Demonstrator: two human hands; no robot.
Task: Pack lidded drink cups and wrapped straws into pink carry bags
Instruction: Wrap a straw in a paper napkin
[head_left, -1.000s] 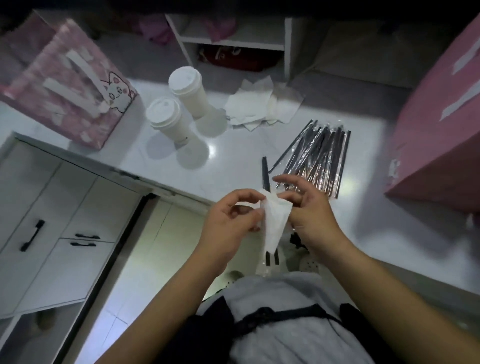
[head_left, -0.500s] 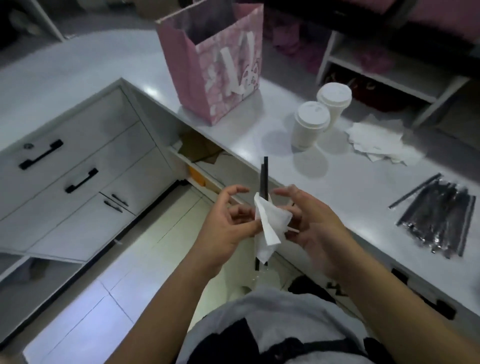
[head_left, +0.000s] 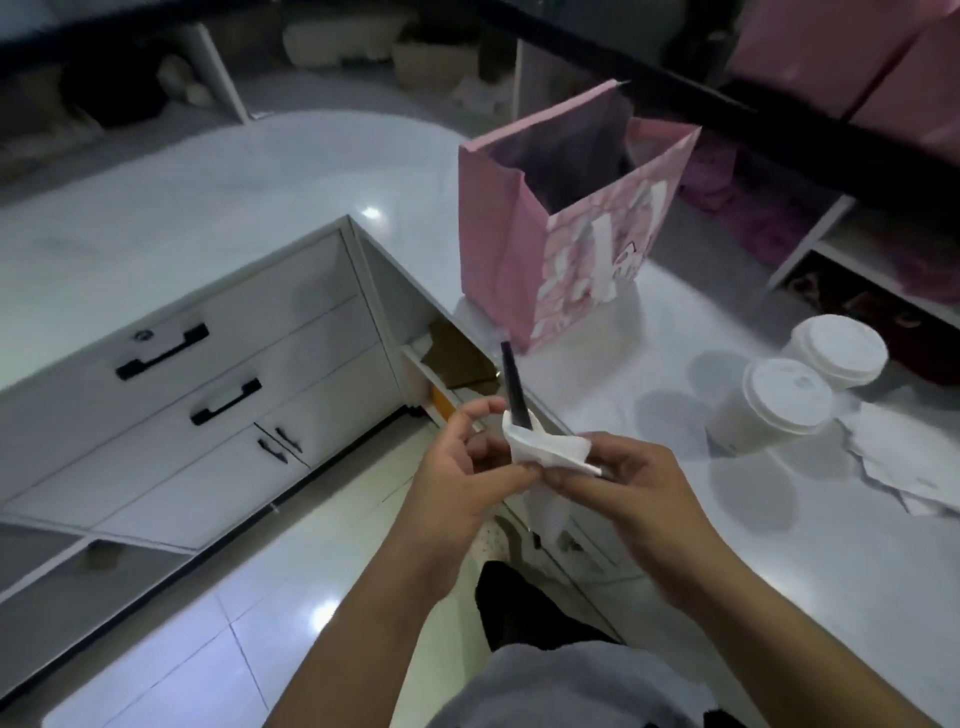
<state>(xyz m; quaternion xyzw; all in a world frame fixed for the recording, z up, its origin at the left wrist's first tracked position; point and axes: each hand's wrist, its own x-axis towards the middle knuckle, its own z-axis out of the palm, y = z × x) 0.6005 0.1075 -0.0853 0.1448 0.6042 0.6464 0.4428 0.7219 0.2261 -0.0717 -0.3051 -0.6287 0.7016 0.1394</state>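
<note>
- I see two hands, close together, held out in front of the body, just off the counter's (head_left: 291, 208) edge and over the floor (head_left: 171, 670).
- The left hand (head_left: 467, 467) is curled. Its thumb presses one white napkin (head_left: 540, 449) and its pointer finger arches up above it.
- The right hand (head_left: 639, 488) pinches the same napkin at its right side, with the palm turned in toward the left hand.
- One black straw (head_left: 514, 387) pokes up out of the napkin and leans a little to the left.
- One pink bag (head_left: 571, 249) stands upright past the hands, with its top open. It sits near the counter's inside corner, close to the edge.
- Two white cups (head_left: 774, 410) with lids on stand right of the bag, just beside each other. There is bare counter between them and the bag.
- One messy pile of napkins (head_left: 904, 452) lies next to the cups.
- Left of the bag the counter is wide and bare.
- Two drawers (head_left: 208, 374) with black handles sit under the counter on the left.
</note>
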